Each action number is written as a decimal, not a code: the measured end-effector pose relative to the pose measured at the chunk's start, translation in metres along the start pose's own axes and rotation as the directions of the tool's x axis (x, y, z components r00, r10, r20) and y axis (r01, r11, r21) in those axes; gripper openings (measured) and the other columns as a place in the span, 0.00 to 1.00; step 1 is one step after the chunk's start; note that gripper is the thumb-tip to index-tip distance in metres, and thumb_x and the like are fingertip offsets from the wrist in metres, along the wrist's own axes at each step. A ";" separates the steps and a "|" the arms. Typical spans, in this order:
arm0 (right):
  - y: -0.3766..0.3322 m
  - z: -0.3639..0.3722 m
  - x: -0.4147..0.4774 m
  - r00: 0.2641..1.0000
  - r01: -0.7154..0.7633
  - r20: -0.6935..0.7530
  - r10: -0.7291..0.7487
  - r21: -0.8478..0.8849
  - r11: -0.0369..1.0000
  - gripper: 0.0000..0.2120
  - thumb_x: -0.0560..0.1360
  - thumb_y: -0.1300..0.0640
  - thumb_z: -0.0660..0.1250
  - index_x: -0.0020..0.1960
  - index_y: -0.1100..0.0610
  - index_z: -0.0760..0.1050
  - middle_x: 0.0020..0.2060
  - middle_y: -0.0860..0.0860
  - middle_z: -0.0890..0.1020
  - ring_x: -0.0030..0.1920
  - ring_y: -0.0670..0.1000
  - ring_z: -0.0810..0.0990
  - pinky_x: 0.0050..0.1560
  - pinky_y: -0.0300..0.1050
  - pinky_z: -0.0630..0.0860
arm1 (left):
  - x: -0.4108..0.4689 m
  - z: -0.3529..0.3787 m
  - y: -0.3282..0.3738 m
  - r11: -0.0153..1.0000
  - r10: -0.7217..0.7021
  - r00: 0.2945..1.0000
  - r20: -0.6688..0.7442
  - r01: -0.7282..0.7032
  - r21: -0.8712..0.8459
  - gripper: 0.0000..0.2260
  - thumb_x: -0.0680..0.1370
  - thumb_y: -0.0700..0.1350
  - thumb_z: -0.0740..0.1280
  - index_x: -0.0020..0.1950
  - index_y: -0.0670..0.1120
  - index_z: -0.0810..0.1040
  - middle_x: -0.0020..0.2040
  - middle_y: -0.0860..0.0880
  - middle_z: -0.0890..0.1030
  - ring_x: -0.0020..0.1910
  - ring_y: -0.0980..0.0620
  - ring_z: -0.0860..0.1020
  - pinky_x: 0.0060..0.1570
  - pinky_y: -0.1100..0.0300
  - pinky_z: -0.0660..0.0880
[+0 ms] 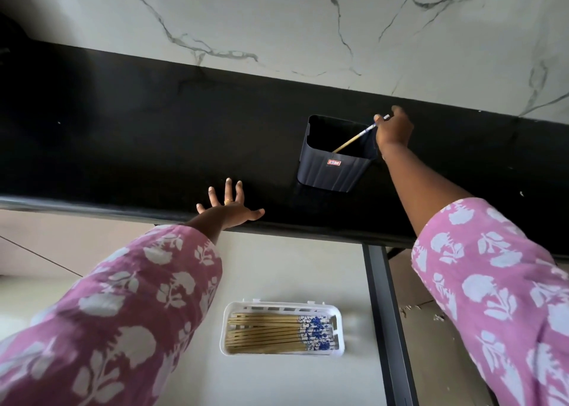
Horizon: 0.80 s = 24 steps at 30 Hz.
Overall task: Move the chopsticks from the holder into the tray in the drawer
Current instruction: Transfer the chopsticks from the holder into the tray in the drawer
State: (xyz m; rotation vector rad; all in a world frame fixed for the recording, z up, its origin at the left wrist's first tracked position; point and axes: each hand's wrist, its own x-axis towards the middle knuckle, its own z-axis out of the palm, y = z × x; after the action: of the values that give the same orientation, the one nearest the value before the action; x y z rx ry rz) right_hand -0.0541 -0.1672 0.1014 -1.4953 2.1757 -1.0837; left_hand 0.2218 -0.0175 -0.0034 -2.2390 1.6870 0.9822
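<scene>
A dark square holder [331, 171] stands on the black countertop. One chopstick [354, 139] with a blue-and-white top leans inside it, and my right hand [394, 128] is pinched on its upper end at the holder's right rim. Below, in the open drawer, a white slotted tray [281, 305] holds several chopsticks [271, 333] lying flat with their patterned ends to the right. My left hand [229, 205] rests flat on the counter's front edge, fingers spread, holding nothing.
The black countertop [138, 135] runs across the view, with a marble-patterned wall [308, 21] behind it. The drawer's pale floor [292, 267] surrounds the tray. A dark drawer side rail [386, 313] runs down the right, with tiled floor beyond it.
</scene>
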 end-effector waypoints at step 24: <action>-0.034 -0.040 -0.055 0.951 0.191 -0.308 -0.036 0.492 0.849 0.12 0.72 0.72 0.63 0.49 0.57 0.68 0.35 0.55 0.78 0.39 0.57 0.83 0.43 0.54 0.82 | -0.013 0.005 0.010 0.995 -0.065 0.989 -0.130 0.054 -0.084 0.36 0.78 0.62 0.58 0.79 0.53 0.43 0.79 0.54 0.39 0.77 0.44 0.38 0.72 0.38 0.41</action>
State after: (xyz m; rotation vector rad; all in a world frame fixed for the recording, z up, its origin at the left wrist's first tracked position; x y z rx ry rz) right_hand -0.0319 -0.1072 0.1435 -1.2828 1.7483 -1.8553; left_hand 0.2091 -0.0083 0.0025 -2.4420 1.6490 0.9224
